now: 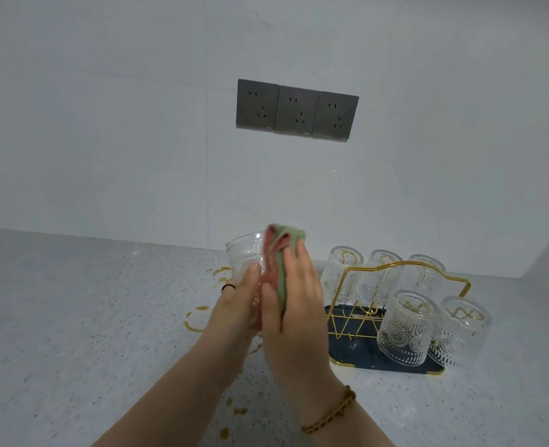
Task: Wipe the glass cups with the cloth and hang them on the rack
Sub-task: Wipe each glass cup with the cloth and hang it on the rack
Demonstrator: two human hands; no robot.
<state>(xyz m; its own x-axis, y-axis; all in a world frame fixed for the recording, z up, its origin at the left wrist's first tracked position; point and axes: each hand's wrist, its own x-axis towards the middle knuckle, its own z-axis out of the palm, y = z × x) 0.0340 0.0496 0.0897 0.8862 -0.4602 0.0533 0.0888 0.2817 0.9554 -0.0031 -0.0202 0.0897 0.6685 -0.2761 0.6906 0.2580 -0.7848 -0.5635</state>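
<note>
Speckled counter [73, 317], ring stains; left hand [237, 301] grips glass cup [245, 256] mid-air, right hand [294, 298] presses cloth [281, 253] on it; wiping step; next: invert onto rack [408, 269], five cups already hung

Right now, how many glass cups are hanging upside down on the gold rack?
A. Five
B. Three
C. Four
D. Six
A. Five cups hang inverted on the gold rack: three in the back row, two in front, while a sixth glass cup is held in the left hand and wiped with the cloth by the right hand.
</note>
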